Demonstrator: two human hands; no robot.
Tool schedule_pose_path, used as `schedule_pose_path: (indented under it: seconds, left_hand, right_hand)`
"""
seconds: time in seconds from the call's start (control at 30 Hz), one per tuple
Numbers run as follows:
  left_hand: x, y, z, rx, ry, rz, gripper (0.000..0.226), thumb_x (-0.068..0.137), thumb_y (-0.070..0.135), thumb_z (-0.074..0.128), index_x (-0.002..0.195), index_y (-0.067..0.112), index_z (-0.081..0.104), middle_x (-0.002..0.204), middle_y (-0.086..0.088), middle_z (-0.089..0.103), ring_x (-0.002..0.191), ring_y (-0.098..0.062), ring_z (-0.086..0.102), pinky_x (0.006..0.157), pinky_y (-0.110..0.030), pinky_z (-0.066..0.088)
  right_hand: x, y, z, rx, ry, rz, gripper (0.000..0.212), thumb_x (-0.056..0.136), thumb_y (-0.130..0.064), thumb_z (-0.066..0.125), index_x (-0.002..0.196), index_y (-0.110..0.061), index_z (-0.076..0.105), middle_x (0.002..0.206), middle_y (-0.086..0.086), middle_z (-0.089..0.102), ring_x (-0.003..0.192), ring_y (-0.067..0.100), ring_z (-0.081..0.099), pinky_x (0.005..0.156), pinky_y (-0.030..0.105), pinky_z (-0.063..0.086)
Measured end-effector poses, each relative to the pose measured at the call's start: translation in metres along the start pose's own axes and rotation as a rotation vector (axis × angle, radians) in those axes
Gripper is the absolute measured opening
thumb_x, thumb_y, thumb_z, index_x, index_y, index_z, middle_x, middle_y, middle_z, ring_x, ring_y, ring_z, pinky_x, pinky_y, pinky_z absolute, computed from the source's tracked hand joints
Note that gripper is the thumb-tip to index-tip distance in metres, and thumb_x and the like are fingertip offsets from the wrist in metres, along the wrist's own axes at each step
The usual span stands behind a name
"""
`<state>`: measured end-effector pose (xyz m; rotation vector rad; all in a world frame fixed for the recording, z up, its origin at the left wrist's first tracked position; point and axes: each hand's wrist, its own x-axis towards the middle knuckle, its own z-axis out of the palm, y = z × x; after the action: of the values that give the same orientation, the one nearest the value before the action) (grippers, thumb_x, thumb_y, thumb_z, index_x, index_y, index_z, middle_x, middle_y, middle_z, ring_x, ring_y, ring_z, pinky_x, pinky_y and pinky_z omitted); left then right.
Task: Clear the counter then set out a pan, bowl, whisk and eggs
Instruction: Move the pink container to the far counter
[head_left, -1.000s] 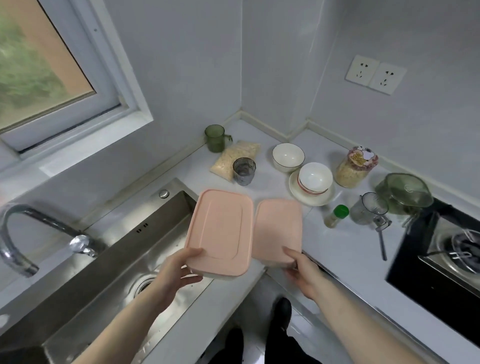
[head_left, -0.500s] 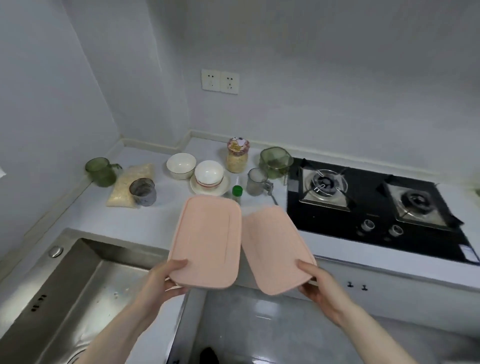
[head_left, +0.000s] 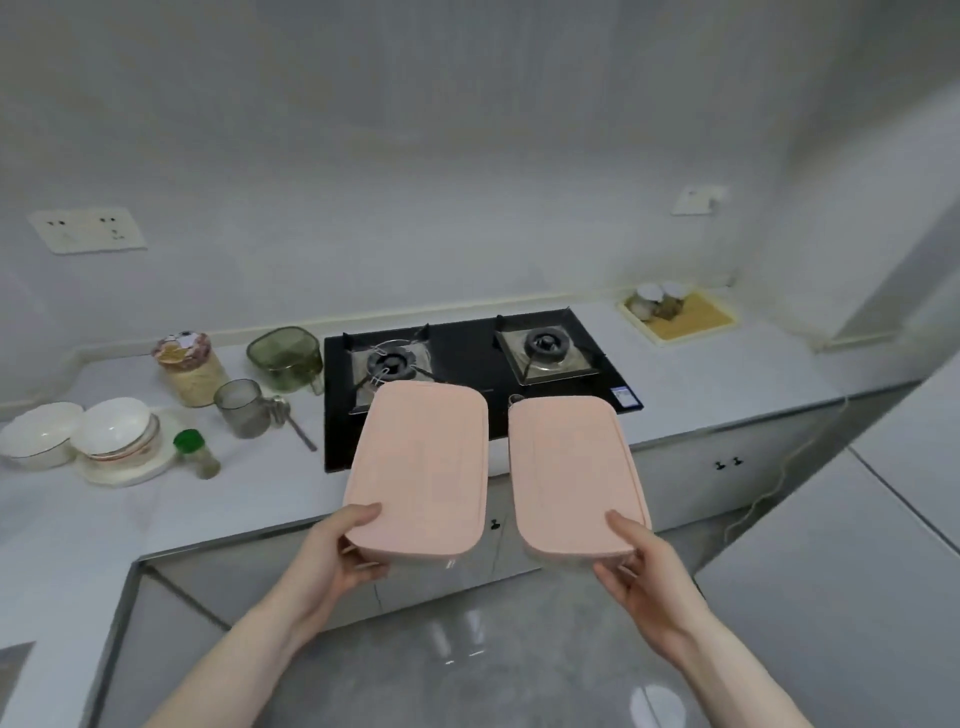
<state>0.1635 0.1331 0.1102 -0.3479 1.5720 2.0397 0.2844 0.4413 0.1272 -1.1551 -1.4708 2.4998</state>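
Hands near: left hand (head_left: 337, 561) pinches near end of left pink box (head_left: 421, 467) at 7 o'clock, right hand (head_left: 636, 564) pinches right pink box (head_left: 574, 473) at 5 o'clock, both clear of counter (head_left: 270, 493). Boxes seem light, stiff, smooth-lidded; two-sided hold safer. Contents hidden. Bowls (head_left: 111, 428) far at 9 o'clock; pan, whisk, eggs unseen.

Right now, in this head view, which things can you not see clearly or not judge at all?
- Contents of the two pink containers, left and right: their lids cover them.
- Fingers of the left hand and right hand: hidden beneath the containers.
- Stove front edge: behind the containers.
- Items on the yellow tray: too small and blurred.
- White bowl: cut by the left edge.
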Motion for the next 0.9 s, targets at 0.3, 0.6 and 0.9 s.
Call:
schedule_pose_path:
  seconds: [0.3,0.6,0.9]
  left_hand:
    - [0.017,-0.029,0.192,0.12,-0.187,-0.058,0.041,0.073,0.03,0.071,0.11,0.011,0.068,0.094,-0.009,0.066,0.086,-0.025,0.057,0.071,-0.036,0.053]
    - [0.089,-0.023,0.316,0.218,-0.287,-0.059,0.031,0.088,0.028,0.063,0.114,0.012,0.069,0.097,-0.006,0.074,0.086,-0.023,0.064,0.08,-0.039,0.052]
    - [0.213,-0.006,0.426,0.214,-0.322,-0.1,0.029,0.088,0.025,0.063,0.112,0.011,0.07,0.092,-0.005,0.074,0.08,-0.022,0.064,0.075,-0.036,0.055]
  right_hand:
    - [-0.005,-0.076,-0.161,0.174,0.125,-0.103,0.016,0.094,-0.022,0.065,0.109,-0.017,0.07,0.081,-0.004,0.075,0.081,0.012,0.061,0.079,0.029,0.054]
    - [0.053,-0.141,-0.233,0.313,0.206,-0.132,0.031,0.09,-0.023,0.07,0.118,-0.01,0.069,0.093,0.002,0.078,0.084,0.014,0.066,0.09,0.033,0.06]
    - [0.175,-0.241,-0.264,0.408,0.247,-0.14,0.025,0.095,-0.017,0.064,0.118,-0.008,0.066,0.107,0.005,0.076,0.095,0.015,0.068,0.061,0.024,0.062]
